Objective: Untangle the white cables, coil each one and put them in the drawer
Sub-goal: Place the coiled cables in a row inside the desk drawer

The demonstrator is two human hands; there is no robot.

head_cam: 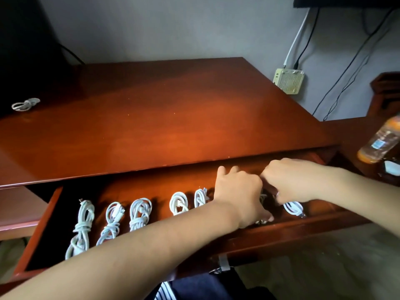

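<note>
The open drawer [41,230] of the wooden desk holds a row of several coiled white cables, such as the leftmost cable [81,226] and a small coil [178,203]. My left hand [239,195] reaches into the right part of the drawer and curls over a cable that it mostly hides; a bit of it shows under the thumb [259,221]. My right hand [292,180] is close beside it, fingers curled down onto the top of another white coil [293,210]. One more coiled cable [26,104] lies on the desktop at the far left.
An orange drink bottle [379,141] stands on the side table to the right. A white router [289,81] hangs on the wall behind the desk, with wires running up from it. A dark monitor stands at the back left.
</note>
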